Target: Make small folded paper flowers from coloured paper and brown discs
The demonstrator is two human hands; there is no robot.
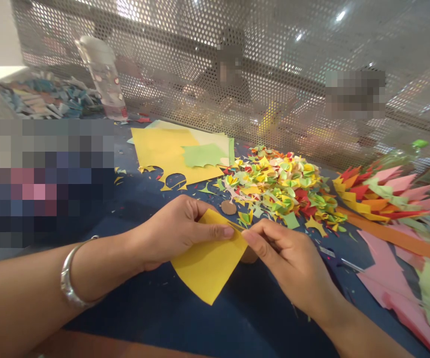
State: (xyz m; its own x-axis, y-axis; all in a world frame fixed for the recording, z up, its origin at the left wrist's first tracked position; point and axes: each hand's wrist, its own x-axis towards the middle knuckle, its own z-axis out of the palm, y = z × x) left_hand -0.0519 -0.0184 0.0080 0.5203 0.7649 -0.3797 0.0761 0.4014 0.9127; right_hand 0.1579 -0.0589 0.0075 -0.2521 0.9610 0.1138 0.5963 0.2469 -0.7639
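A folded piece of yellow paper is held up over the dark blue tabletop. My left hand grips its upper left side, thumb lying flat across the front. At the paper's upper right corner, my right hand pinches the edge between thumb and fingers. A small brown disc lies just beyond the paper. Part of another brown round thing shows below the right fingertips, mostly covered. To the right of my right hand lies a tool with a dark handle and metal shaft, partly hidden.
Beyond my hands lie yellow sheets with cut-out edges and a heap of small folded paper pieces. Spiky folded paper and pink scraps are at right. A clear bottle stands back left before a perforated metal screen.
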